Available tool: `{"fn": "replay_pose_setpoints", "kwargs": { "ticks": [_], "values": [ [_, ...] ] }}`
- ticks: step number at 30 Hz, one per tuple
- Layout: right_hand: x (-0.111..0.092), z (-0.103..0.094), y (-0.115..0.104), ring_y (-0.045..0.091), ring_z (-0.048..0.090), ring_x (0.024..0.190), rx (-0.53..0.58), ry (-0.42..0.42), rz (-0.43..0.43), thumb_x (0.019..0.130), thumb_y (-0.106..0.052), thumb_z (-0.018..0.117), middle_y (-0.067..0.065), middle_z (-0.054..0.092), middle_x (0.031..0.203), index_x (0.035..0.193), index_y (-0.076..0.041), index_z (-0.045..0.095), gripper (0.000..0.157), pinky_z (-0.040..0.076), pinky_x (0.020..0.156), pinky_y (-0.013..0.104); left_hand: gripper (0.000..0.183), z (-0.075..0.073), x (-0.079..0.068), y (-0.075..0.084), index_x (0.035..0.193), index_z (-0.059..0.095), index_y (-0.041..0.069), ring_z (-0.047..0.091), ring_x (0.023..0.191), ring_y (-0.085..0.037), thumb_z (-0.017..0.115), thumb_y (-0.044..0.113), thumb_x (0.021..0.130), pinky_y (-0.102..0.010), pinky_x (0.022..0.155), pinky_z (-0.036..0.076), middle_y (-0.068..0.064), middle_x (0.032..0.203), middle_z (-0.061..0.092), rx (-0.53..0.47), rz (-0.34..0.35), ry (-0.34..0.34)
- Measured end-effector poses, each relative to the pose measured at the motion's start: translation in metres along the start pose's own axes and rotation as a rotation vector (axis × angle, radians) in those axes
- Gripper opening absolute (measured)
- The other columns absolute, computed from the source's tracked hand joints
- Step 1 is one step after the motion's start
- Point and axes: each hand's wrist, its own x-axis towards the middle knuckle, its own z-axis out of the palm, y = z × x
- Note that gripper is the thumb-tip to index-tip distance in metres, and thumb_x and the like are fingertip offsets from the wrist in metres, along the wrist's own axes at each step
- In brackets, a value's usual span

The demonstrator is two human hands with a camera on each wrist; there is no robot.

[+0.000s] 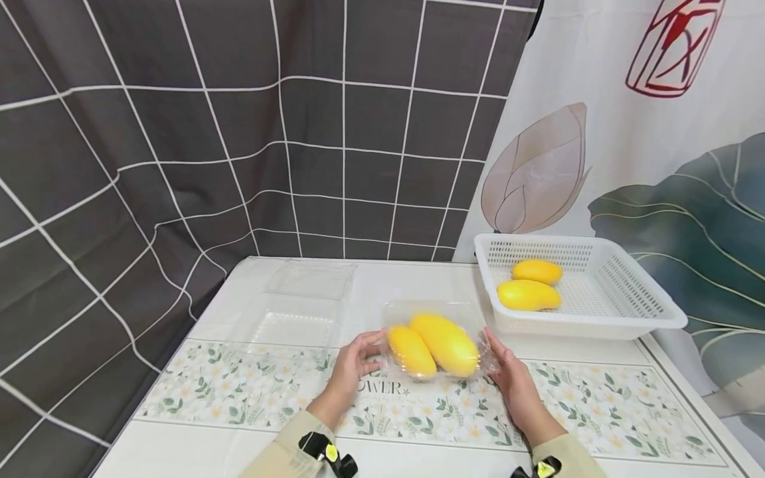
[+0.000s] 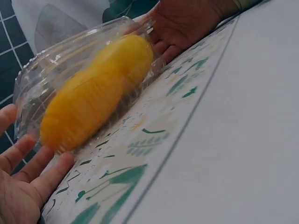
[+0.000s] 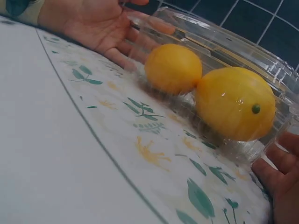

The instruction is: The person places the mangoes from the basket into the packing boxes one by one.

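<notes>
Two yellow mangoes lie side by side inside a clear plastic clamshell box, its see-through lid over them. My left hand is at the box's left end, fingers spread and fairly straight with the tips against the plastic. At the opposite end, my right hand touches the box with extended fingers. The left wrist view shows the box close over the floral tabletop. A green stem dot marks one mango in the right wrist view.
A white perforated basket at the back right holds two more mangoes. To the left lies another clear clamshell box, opened flat. The white table has a floral band, and a dark gridded curtain hangs behind.
</notes>
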Motion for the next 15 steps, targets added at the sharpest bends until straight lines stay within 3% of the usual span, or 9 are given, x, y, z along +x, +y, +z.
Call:
{"fn": "replay_pose_setpoints", "kwargs": {
  "ticks": [3,8,12,15],
  "values": [
    [-0.007,-0.006,0.0,0.007,0.021,0.135,-0.03,0.034,-0.022,0.1,-0.042,0.008,0.003,0.019,0.151,0.146,-0.012,0.025,0.057,0.03,0.095,0.01,0.048,0.001,0.0,-0.007,0.126,0.055,0.005,0.051,0.109,-0.03,0.023,0.031,0.1,-0.041,0.083,0.05,-0.011,0.128,0.05,-0.039,-0.022,-0.013],
    [-0.012,-0.017,0.001,0.011,0.044,0.123,-0.056,0.122,-0.032,0.1,-0.043,0.012,0.012,0.037,0.142,0.139,-0.005,0.039,0.061,0.042,0.088,0.016,0.047,0.003,0.001,-0.011,0.123,0.056,0.002,0.052,0.107,-0.032,0.029,0.032,0.099,-0.042,0.084,0.05,-0.014,0.126,0.051,-0.063,-0.015,-0.058],
    [-0.014,-0.028,0.0,0.007,0.059,0.103,-0.135,0.272,0.055,0.098,-0.051,0.017,0.005,0.056,0.126,0.13,-0.003,0.052,0.067,0.051,0.076,0.018,0.045,0.008,0.003,-0.013,0.125,0.053,-0.002,0.052,0.107,-0.034,0.03,0.028,0.1,-0.044,0.088,0.048,-0.019,0.126,0.05,-0.076,0.013,-0.138],
    [-0.014,-0.035,0.0,0.0,0.062,0.091,-0.195,0.407,0.137,0.095,-0.056,0.022,-0.002,0.063,0.114,0.121,-0.004,0.06,0.069,0.052,0.069,0.017,0.045,0.013,0.005,-0.013,0.125,0.051,-0.005,0.052,0.108,-0.036,0.028,0.024,0.101,-0.047,0.091,0.045,-0.02,0.127,0.049,-0.084,0.023,-0.223]
  ]
}}
